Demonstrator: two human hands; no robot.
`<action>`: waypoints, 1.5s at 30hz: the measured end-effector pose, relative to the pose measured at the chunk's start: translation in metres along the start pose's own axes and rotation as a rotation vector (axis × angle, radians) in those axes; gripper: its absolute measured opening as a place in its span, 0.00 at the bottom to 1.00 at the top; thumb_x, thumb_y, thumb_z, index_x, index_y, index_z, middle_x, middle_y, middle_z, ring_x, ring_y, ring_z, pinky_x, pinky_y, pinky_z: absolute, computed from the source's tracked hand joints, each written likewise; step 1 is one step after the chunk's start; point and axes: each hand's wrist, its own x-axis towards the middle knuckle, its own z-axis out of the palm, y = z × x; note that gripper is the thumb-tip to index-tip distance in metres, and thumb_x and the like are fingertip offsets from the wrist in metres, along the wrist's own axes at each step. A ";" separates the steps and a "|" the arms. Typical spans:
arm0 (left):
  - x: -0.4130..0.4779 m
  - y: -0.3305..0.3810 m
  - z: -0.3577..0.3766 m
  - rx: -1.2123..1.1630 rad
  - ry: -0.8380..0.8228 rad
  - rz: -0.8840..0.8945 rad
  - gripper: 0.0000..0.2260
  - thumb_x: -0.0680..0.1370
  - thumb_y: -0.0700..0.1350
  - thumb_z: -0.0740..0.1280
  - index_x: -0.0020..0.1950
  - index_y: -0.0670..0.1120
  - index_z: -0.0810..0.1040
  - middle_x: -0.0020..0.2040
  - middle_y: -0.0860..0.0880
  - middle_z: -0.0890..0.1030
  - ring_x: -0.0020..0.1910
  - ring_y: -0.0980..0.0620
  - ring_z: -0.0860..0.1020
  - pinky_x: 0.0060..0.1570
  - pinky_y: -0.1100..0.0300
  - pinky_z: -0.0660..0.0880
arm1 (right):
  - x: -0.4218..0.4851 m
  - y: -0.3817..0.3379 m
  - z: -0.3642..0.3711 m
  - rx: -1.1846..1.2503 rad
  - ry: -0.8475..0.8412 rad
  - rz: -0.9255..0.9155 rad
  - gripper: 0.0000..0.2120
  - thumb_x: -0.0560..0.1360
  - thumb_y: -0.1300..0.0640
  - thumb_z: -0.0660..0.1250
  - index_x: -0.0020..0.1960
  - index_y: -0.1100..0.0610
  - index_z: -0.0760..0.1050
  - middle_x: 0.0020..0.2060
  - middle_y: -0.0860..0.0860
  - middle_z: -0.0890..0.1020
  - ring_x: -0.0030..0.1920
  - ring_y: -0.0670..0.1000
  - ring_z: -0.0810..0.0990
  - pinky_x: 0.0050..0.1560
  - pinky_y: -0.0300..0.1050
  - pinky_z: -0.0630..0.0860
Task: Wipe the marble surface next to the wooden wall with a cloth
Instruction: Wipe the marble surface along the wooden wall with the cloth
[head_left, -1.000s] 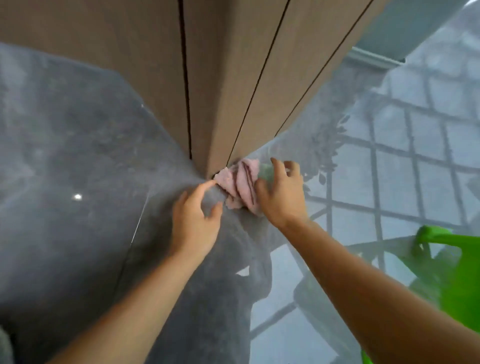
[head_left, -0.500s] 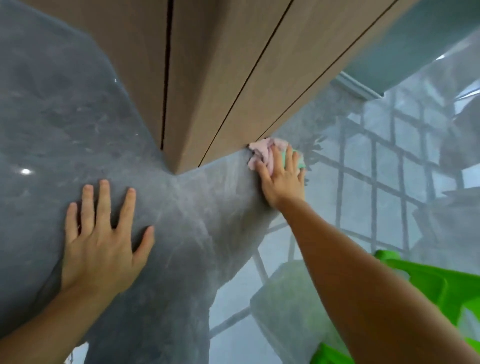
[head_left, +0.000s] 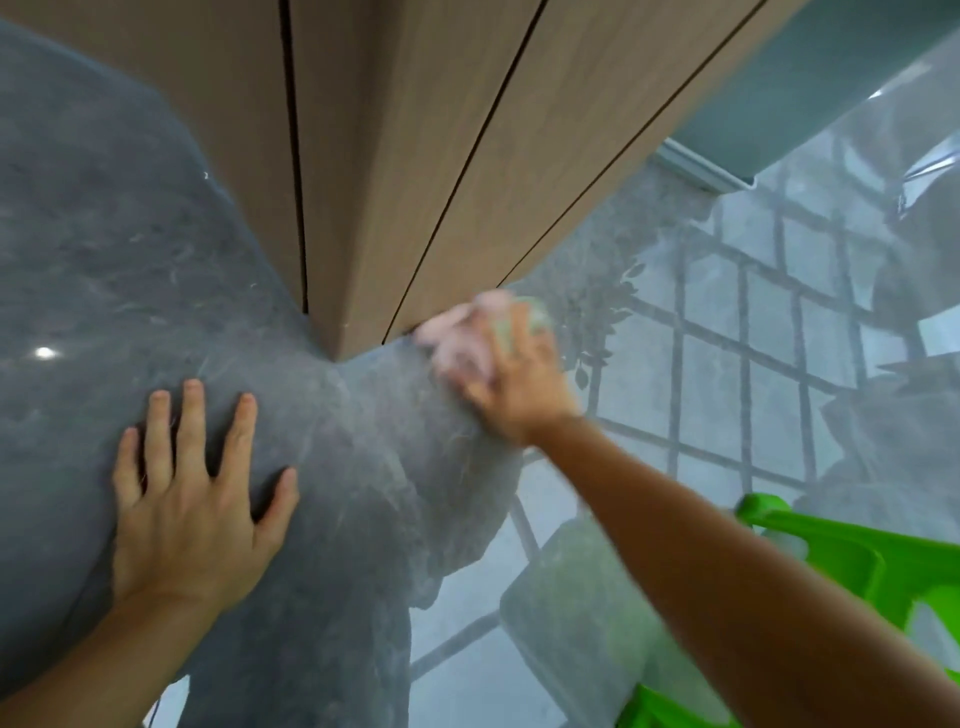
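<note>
The glossy grey marble surface (head_left: 130, 249) fills the lower view and meets the wooden wall (head_left: 395, 156), whose corner juts toward me. My right hand (head_left: 511, 384) presses a pink cloth (head_left: 457, 332) with a pale green part onto the marble right at the wall's base, just right of the corner; hand and cloth are motion-blurred. My left hand (head_left: 192, 499) lies flat on the marble left of the corner, fingers spread, holding nothing.
A bright green plastic object (head_left: 857, 561) sticks in at the lower right, under my right forearm. The marble reflects a window grid and foliage (head_left: 727, 364) on the right. A pale teal panel (head_left: 810, 88) runs along the top right.
My right hand has slid the cloth back left along the wall's base toward the corner. One second ago my left hand was beside the cloth; since then it has lain flat on the marble at the left.
</note>
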 end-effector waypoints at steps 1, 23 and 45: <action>0.000 -0.001 0.001 0.004 0.002 0.002 0.32 0.78 0.60 0.57 0.79 0.45 0.66 0.80 0.33 0.62 0.79 0.31 0.61 0.76 0.35 0.55 | 0.015 0.031 -0.010 0.050 -0.011 0.241 0.38 0.78 0.33 0.51 0.80 0.52 0.47 0.80 0.57 0.51 0.80 0.60 0.48 0.78 0.62 0.47; 0.047 -0.122 -0.016 0.116 -0.072 -0.050 0.31 0.77 0.68 0.54 0.80 0.60 0.62 0.82 0.36 0.58 0.77 0.24 0.55 0.74 0.29 0.50 | -0.054 -0.187 0.026 0.033 -0.130 -0.252 0.51 0.73 0.24 0.49 0.79 0.57 0.35 0.78 0.62 0.35 0.77 0.63 0.32 0.77 0.62 0.37; 0.051 -0.127 -0.019 -0.017 -0.143 -0.054 0.30 0.76 0.68 0.54 0.78 0.64 0.64 0.82 0.40 0.60 0.81 0.30 0.54 0.77 0.30 0.51 | 0.125 -0.281 -0.004 0.066 0.061 -0.275 0.37 0.78 0.35 0.51 0.80 0.51 0.45 0.80 0.61 0.49 0.80 0.59 0.46 0.79 0.58 0.50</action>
